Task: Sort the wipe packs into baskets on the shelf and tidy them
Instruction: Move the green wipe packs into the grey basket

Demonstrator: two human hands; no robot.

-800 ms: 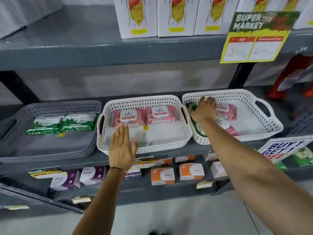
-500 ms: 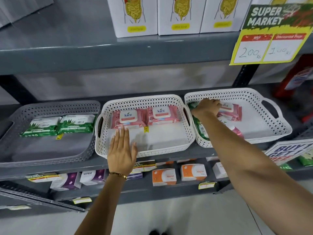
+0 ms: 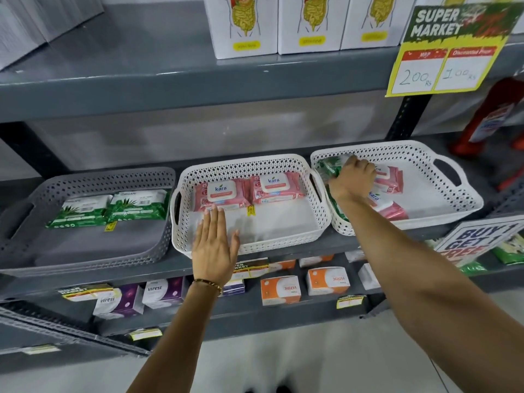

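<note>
Three baskets stand in a row on the middle shelf. The grey basket (image 3: 158,251) on the left holds two green wipe packs (image 3: 107,207). Two pink wipe packs (image 3: 249,191) lie at the back of the middle white basket (image 3: 283,243). In the right white basket (image 3: 465,191) lie pink packs (image 3: 390,180) and green packs. My right hand (image 3: 353,180) is closed around a green wipe pack (image 3: 329,167) lifted at that basket's left end. My left hand (image 3: 214,245) lies flat, fingers spread, over the middle basket's front rim and holds nothing.
White boxes (image 3: 309,21) stand on the shelf above, beside a hanging yellow price sign (image 3: 445,49). Orange and purple boxes (image 3: 280,290) fill the lower shelf. A "buy 1 get 1 free" card (image 3: 476,239) leans at the right. Red bottles (image 3: 490,117) stand far right.
My right hand has closed on a green pack and raised it from the right basket's left end. My left hand has stayed on the middle basket's front.
</note>
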